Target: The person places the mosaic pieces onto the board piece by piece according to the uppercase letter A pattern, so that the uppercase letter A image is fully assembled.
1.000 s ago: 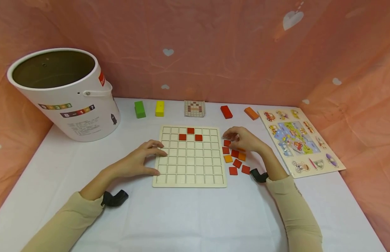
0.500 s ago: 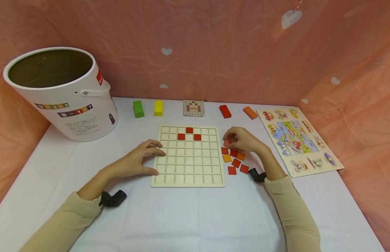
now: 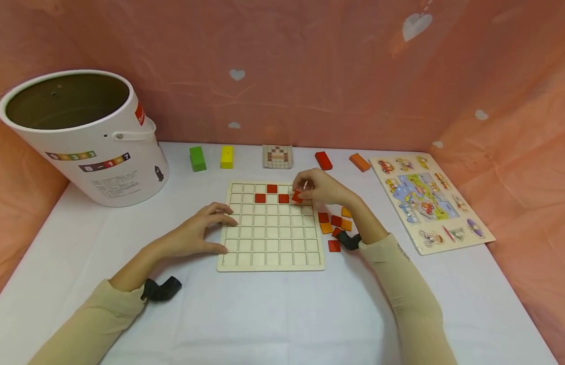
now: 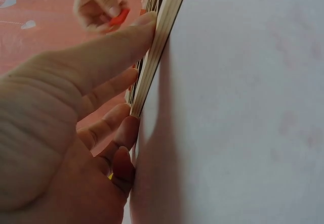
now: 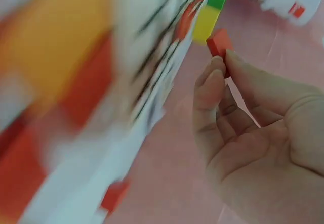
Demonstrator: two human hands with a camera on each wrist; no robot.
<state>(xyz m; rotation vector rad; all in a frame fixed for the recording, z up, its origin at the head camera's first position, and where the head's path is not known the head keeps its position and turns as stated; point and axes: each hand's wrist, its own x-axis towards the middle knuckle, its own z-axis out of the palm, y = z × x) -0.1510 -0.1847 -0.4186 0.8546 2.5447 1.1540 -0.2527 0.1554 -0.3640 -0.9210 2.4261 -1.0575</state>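
Note:
A pale wooden grid board (image 3: 268, 230) lies flat in the middle of the table. Three red tiles sit in its upper cells, the topmost tile (image 3: 272, 188) in the back row. My right hand (image 3: 325, 187) is over the board's upper right part and pinches a red square tile (image 5: 219, 43) between thumb and fingertip. At the board's left edge, my left hand (image 3: 197, 230) rests with fingers spread and thumb and fingertips touching the rim. Loose red and orange tiles (image 3: 346, 224) lie right of the board, partly hidden by the right wrist.
Behind the board lie a small pattern card (image 3: 277, 157) and green (image 3: 197, 159), yellow (image 3: 227, 157), red (image 3: 324, 160) and orange (image 3: 360, 162) blocks. A white bucket (image 3: 118, 177) stands at the back left. A picture puzzle board (image 3: 428, 233) lies at the right.
My right hand has picked up a red tile from the loose group and carried it left and away from me, over the board. The left hand stays at the board's edge.

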